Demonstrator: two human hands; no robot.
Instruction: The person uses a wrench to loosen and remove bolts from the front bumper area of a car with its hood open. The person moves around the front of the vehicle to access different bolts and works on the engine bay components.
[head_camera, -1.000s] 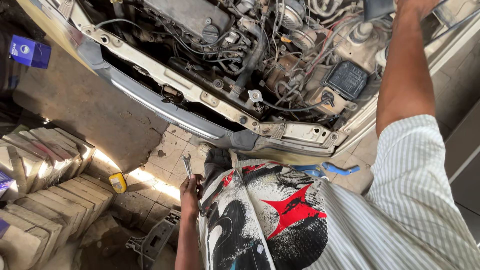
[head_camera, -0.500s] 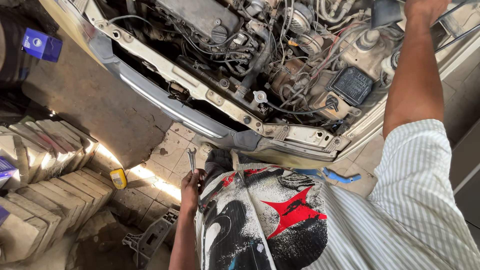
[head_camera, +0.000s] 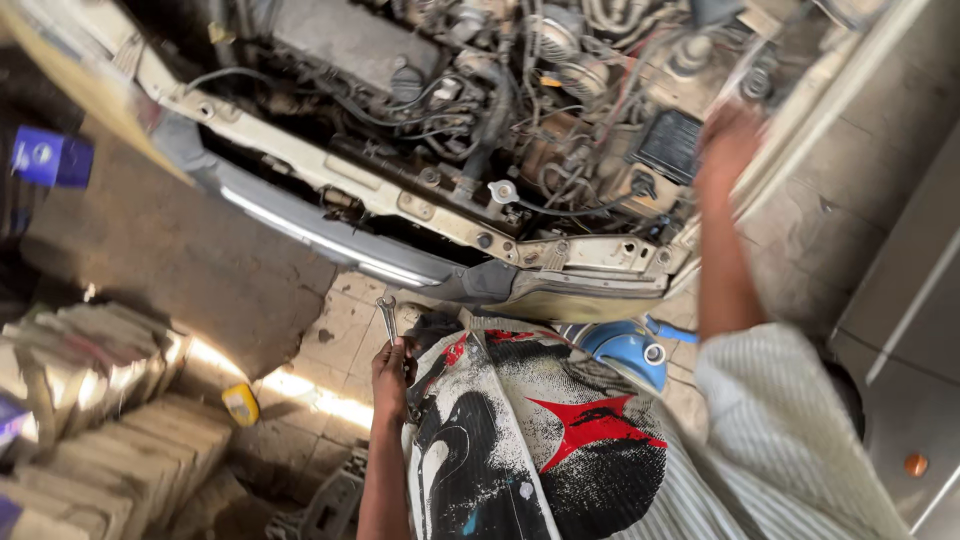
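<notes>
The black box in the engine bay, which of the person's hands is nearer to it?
Right. The right hand is up in the engine bay, just beside the black box. The left hand hangs low outside the car, holding a wrench.

Left arm hangs straight down along the body, left hand (head_camera: 391, 368) closed in a fist at hip level. Right arm raised and stretched forward, elbow nearly straight; right hand (head_camera: 728, 143) blurred, fingers indistinct.

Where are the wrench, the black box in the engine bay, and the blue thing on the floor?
wrench (head_camera: 386, 318), head view, on its metal shaft above the left hand (head_camera: 390, 368).
black box (head_camera: 669, 146), head view, on its ribbed top.
blue thing (head_camera: 625, 352), head view, on its curved blue surface.
</notes>
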